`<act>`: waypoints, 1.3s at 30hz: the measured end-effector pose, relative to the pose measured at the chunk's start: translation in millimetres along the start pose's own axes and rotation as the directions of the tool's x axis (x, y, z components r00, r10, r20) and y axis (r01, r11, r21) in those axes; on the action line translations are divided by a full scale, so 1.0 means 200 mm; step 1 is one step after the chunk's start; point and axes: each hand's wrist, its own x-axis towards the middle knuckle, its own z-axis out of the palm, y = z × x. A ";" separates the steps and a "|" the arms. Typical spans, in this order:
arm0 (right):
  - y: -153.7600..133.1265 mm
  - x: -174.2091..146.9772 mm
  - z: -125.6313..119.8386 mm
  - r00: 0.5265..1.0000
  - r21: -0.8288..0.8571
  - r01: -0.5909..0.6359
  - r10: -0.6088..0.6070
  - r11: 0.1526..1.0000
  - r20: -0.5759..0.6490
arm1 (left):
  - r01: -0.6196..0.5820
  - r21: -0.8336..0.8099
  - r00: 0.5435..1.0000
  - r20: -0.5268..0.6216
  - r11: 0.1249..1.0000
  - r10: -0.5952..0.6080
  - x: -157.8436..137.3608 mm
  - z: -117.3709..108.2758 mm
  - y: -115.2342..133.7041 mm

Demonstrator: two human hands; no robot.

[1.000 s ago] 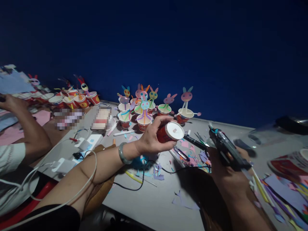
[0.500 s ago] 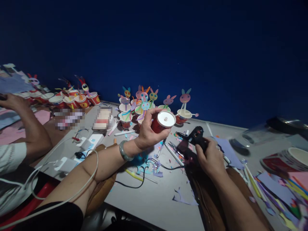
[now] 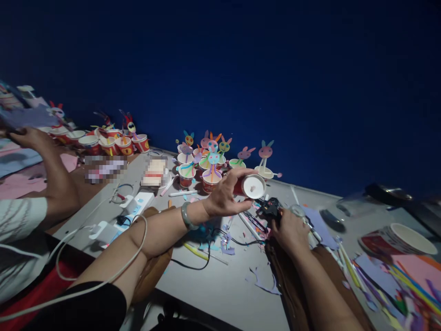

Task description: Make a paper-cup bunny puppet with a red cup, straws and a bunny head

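My left hand (image 3: 223, 196) grips a red paper cup (image 3: 254, 186) tipped on its side, its white base turned toward me. A small pale blob sits at the middle of that base. Lower and to the right, my right hand (image 3: 292, 230) is closed around a black glue gun (image 3: 270, 209), close above the table. Beside the gun lie scissors (image 3: 254, 221) and paper scraps. Behind my left hand stand several paper cups (image 3: 212, 180) with rabbit-faced paper figures (image 3: 213, 158) on coloured stems.
A power strip (image 3: 140, 202) with chargers and a white cable lies left, the cable crossing my left forearm. At far left, a co-worker's arm (image 3: 57, 170) reaches over pink paper. A large paper tub (image 3: 399, 241) and coloured strips sit right. A dark blue wall (image 3: 220, 69) rises behind.
My left hand has turned the cup so its base faces me more squarely, moving it slightly right and down. My right hand has lowered the glue gun a little toward the table.
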 end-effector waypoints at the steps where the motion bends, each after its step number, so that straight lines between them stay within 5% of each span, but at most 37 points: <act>1: -0.01 -0.01 -0.01 0.999 0.012 0.007 -0.007 1.000 -0.050 | -0.046 0.017 0.999 0.009 0.999 0.046 0.00 0.00 0.00; 4: -0.05 -0.03 -0.05 0.984 0.285 0.103 -0.056 0.953 -0.168 | -0.157 0.065 0.986 0.066 0.986 0.152 0.01 0.00 0.00; 8: -0.15 -0.02 -0.14 0.987 0.744 0.130 -0.154 0.656 -0.038 | -0.249 0.074 0.959 0.157 0.966 0.235 0.01 0.02 0.00; 12: -0.29 -0.02 -0.19 0.944 0.978 -0.173 -0.265 0.119 0.199 | -0.267 0.045 0.939 0.237 0.963 0.249 0.00 0.02 0.00; 15: -0.35 -0.02 -0.19 0.894 0.953 -0.298 -0.368 -0.056 0.257 | -0.259 0.017 0.932 0.268 0.966 0.245 -0.01 0.03 0.00; 24: -0.36 -0.05 -0.14 0.891 0.858 -0.418 -0.320 -0.299 0.322 | -0.248 -0.014 0.914 0.328 0.969 0.239 -0.06 0.07 0.01; 30: -0.32 -0.06 -0.15 0.895 0.858 -0.424 -0.281 -0.290 0.347 | -0.212 -0.036 0.919 0.334 0.977 0.211 -0.08 0.08 0.00; 39: -0.31 -0.04 -0.09 0.956 0.954 -0.215 -0.246 -0.209 0.161 | -0.213 -0.006 0.911 0.360 0.977 0.201 -0.05 0.05 0.00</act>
